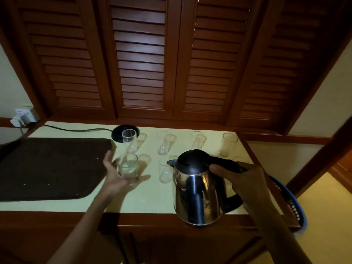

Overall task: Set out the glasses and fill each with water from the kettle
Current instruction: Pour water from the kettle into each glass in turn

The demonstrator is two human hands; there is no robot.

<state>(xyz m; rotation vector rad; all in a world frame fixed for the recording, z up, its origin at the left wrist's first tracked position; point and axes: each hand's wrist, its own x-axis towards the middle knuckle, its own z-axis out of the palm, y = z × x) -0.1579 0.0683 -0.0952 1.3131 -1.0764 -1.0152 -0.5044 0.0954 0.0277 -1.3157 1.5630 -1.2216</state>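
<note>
My right hand grips the black handle of a steel kettle, held above the counter's front edge with its spout pointing left. My left hand cups a short clear glass from the left and below, fingers loosely round it. A taller glass stands just behind it. Several more clear glasses stand in two rows to the right, among them one at the back middle, one at the back right and one just left of the kettle.
The kettle's black base sits at the back of the pale counter, its cord running left to a wall socket. A dark mat covers the counter's left part. A blue basket hangs off the right edge. Louvred wooden shutters rise behind.
</note>
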